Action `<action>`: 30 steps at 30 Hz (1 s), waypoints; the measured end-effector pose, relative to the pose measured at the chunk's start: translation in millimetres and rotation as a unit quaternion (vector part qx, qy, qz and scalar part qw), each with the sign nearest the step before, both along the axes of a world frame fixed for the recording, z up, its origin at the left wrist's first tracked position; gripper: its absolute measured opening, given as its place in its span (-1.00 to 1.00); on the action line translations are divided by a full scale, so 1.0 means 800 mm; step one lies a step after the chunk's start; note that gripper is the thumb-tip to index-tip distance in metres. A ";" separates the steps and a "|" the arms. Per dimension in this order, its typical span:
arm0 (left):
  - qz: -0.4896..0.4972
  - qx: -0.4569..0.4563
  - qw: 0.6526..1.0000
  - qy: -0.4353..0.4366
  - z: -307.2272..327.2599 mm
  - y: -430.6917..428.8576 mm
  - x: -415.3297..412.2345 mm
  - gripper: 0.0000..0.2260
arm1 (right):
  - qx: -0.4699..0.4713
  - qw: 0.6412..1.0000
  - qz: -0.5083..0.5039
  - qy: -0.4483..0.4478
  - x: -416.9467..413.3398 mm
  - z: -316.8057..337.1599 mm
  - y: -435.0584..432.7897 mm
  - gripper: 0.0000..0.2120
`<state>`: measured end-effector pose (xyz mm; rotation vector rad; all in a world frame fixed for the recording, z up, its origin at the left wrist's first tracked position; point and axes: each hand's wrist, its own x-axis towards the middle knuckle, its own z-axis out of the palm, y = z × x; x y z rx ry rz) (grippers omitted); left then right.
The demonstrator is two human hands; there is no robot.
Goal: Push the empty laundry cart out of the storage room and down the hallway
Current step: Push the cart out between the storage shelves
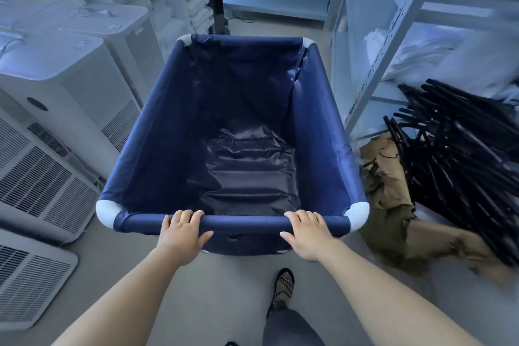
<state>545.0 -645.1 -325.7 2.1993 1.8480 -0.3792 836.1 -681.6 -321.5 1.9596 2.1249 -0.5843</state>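
Both hands, left (184, 229) and right (304, 230), grip the near rail of the empty cart (233, 132), apparently inside the storage room between shelves (393, 36); doorway and hallway unseen.

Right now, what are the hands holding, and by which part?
Both hold the laundry cart by its near top rail: the left hand left of the middle, the right hand right of it, fingers curled over.
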 end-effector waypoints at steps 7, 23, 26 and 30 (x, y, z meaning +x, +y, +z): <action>0.015 -0.068 0.997 0.021 0.003 -0.083 -0.016 -0.52 | -0.012 1.000 0.001 0.016 -0.007 -0.011 -0.091 -0.56; 0.099 -0.054 0.993 0.019 0.008 -0.276 0.091 -0.53 | -0.035 0.996 0.084 0.014 0.099 -0.013 -0.229 -0.60; 0.124 -0.047 0.991 -0.001 0.001 -0.324 0.124 -0.53 | -0.023 0.994 0.105 0.004 0.133 -0.016 -0.261 -0.61; 0.157 -0.047 0.986 -0.029 -0.001 -0.383 0.169 -0.55 | -0.030 0.991 0.131 -0.006 0.177 -0.010 -0.302 -0.59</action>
